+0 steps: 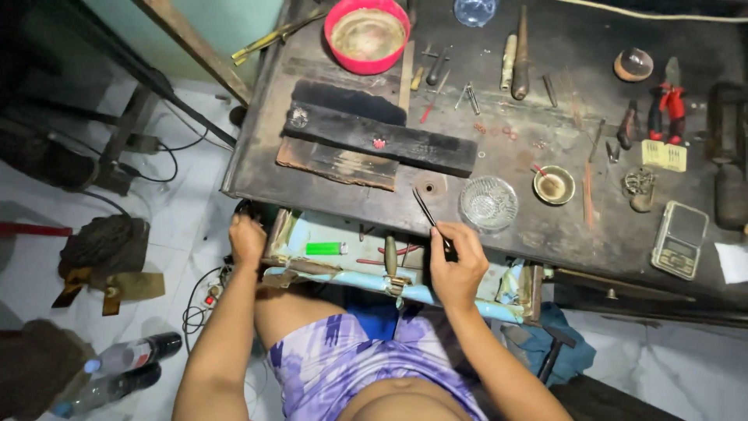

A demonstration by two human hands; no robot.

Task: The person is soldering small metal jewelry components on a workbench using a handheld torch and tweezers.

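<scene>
Right hand [456, 265] closes around slim dark metal tweezers [427, 212], their long axis pointing up-left over the scarred tabletop [545, 226]; left hand [247, 240] grips the open drawer's [343, 269] corner.

A small pocket scale [679, 239] with a grey display screen lay at the right end of the dark workbench, near its front edge, and a white paper slip [732, 262] sat just right of it. A pale yellow card [664, 156] with dark markings lay further back, below the red-handled pliers [665, 102]. On the floor at lower left lay two plastic bottles [117, 370], their labels unreadable.
</scene>
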